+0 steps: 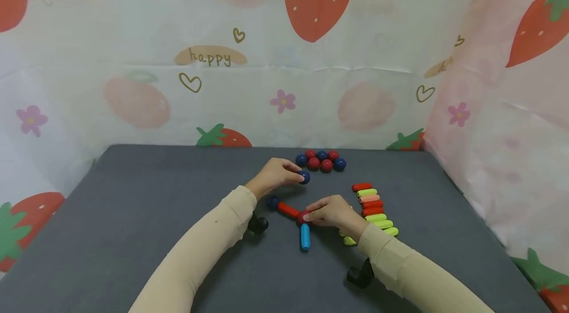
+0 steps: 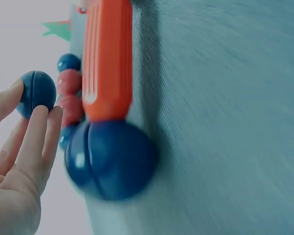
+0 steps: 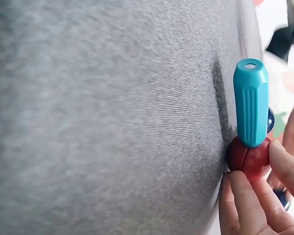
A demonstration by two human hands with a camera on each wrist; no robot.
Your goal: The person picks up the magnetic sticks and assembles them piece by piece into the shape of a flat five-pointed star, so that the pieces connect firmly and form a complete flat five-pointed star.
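Note:
Between thumb and fingertips my left hand (image 1: 279,175) pinches a blue ball (image 2: 36,94), held up near the loose balls at the back. My right hand (image 1: 332,214) grips a red ball (image 3: 249,157) at the joint of a small assembly on the table. From that red ball a blue rod (image 1: 304,237) points toward me, its free end showing a hole in the right wrist view. A red-orange rod (image 1: 288,210) runs from it to the far left and ends in another blue ball (image 1: 272,202), seen large in the left wrist view.
Several loose red and blue balls (image 1: 326,165) cluster at the table's back. A column of red, yellow-green and peach rods (image 1: 372,210) lies right of the assembly, partly behind my right hand and wrist. Strawberry-print cloth (image 1: 275,81) hangs behind the grey table (image 1: 155,204).

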